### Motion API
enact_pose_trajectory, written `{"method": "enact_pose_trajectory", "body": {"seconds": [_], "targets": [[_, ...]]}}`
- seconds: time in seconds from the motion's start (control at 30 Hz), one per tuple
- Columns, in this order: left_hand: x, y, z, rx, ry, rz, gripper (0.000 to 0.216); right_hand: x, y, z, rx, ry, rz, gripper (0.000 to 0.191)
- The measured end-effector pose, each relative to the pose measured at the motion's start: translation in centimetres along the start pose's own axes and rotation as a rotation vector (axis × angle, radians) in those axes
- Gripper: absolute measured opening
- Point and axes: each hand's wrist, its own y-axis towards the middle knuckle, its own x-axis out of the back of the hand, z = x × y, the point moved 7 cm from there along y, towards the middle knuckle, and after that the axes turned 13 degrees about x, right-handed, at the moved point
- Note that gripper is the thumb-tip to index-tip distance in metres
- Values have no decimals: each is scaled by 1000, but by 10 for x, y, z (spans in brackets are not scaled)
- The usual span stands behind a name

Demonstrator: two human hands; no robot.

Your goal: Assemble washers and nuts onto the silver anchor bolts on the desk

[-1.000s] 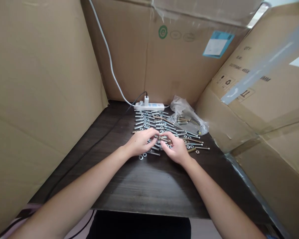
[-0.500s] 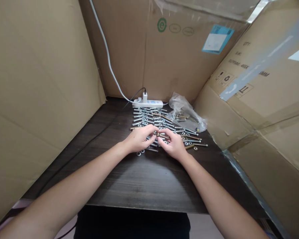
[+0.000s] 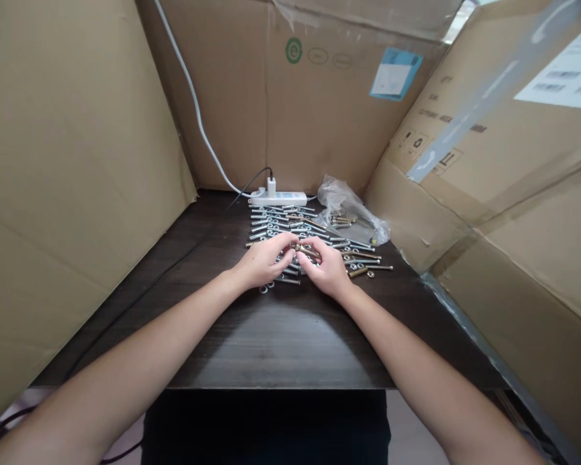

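Observation:
Over the spread of hardware, my left hand (image 3: 261,261) and my right hand (image 3: 326,266) meet at a brass-coloured bolt (image 3: 310,252). My right thumb and fingers are closed around its shank. At the bolt's left end, my left fingertips pinch a small nut (image 3: 297,247), partly hidden by the fingers. Beneath and around both hands lie several silver bolts (image 3: 290,281) and brass-coloured ones, with loose washers (image 3: 264,290) and nuts among them. A short brass-coloured sleeve (image 3: 358,272) rests just right of my right hand.
A white power strip (image 3: 278,199) with a plugged-in charger stands behind the hardware. Beside it lies a clear plastic bag (image 3: 353,206) with bolts in it. A black cable (image 3: 174,265) crosses the dark table (image 3: 271,349) on the left. Cardboard boxes (image 3: 227,97) wall the table on three sides.
The camera view has shifted slightly, so the scene sits a little further left and higher. Both hands keep their hold on the bolt and nut, with only slight finger movement.

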Motion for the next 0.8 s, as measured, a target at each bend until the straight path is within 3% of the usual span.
{"method": "enact_pose_trajectory", "body": {"seconds": [0.43, 0.8], "targets": [[-1, 2, -4, -29, 16, 14, 15, 2, 2, 3, 45, -2, 10, 21], [-10, 3, 4, 60, -112, 41, 23, -2, 3, 9, 101, -82, 32, 19]]}}
